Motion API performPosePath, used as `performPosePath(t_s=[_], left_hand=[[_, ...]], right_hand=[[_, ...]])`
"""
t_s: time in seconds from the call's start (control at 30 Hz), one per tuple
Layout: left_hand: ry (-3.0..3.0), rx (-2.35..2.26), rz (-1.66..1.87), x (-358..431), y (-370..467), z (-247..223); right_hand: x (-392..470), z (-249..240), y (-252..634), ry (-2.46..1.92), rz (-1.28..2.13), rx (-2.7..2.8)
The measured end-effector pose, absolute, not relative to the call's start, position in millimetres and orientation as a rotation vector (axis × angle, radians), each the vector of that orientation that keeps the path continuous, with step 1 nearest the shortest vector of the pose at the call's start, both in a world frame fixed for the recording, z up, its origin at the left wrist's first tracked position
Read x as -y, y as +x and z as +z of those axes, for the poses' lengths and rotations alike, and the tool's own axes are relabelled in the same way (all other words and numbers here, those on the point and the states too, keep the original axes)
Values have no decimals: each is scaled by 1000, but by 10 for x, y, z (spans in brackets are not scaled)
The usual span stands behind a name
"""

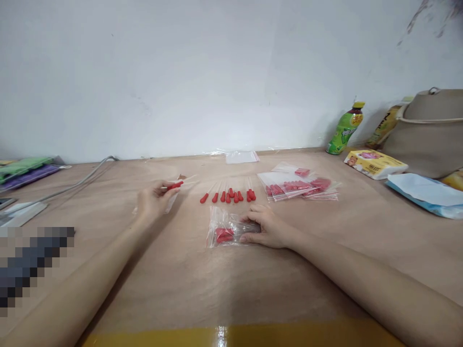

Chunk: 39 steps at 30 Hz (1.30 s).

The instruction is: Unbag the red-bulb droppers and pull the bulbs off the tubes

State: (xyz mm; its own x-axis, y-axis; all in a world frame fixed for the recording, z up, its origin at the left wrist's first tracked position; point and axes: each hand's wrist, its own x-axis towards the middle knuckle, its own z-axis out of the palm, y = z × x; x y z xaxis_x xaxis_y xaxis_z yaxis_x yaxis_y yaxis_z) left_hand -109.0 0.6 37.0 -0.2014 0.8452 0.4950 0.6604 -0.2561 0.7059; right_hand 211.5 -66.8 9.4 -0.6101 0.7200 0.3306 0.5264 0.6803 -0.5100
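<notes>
My left hand (156, 196) pinches red-bulbed droppers (175, 185), whose clear tubes point right. A small clear piece hangs below these fingers. On the table, my right hand (262, 226) rests with its fingers spread on the right part of a clear zip bag (213, 226); red bulbs (224, 234) show inside the bag. Several loose droppers (227, 196) lie in a row beyond the bag, red bulbs toward me and clear tubes pointing away. To their right is a pile of clear bags (289, 185) with red bulbs inside.
A flat bag (241, 157) lies by the wall. At the right are a green bottle (345, 129), a yellow tissue pack (374, 164), a blue-white packet (427, 193) and a grey bag (427, 130). A cable (77, 183) and green and purple items (27, 171) lie at the left.
</notes>
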Motion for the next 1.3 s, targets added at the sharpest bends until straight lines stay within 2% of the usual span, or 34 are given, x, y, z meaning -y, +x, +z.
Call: performPosePath(t_s=[0.17, 0.4, 0.67, 0.97, 1.07, 1.2, 1.3], left_hand=[[2256, -1622, 1254, 14, -888, 163], [2243, -1612, 1001, 118, -737, 196], [2039, -1631, 1190, 136, -651, 142], [2105, -1590, 1402, 148, -664, 118], [2303, -1458, 1449, 272, -620, 193], [2537, -958, 939, 572, -515, 310], [2467, -922, 666, 722, -445, 337]], right_hand=[[674, 96, 2112, -965, 485, 2372], [676, 109, 2106, -967, 486, 2372], [672, 106, 2107, -974, 497, 2366], [674, 143, 2120, -961, 482, 2411], [676, 133, 2119, -958, 463, 2403], [677, 104, 2119, -958, 453, 2379], [680, 83, 2123, -945, 428, 2369]])
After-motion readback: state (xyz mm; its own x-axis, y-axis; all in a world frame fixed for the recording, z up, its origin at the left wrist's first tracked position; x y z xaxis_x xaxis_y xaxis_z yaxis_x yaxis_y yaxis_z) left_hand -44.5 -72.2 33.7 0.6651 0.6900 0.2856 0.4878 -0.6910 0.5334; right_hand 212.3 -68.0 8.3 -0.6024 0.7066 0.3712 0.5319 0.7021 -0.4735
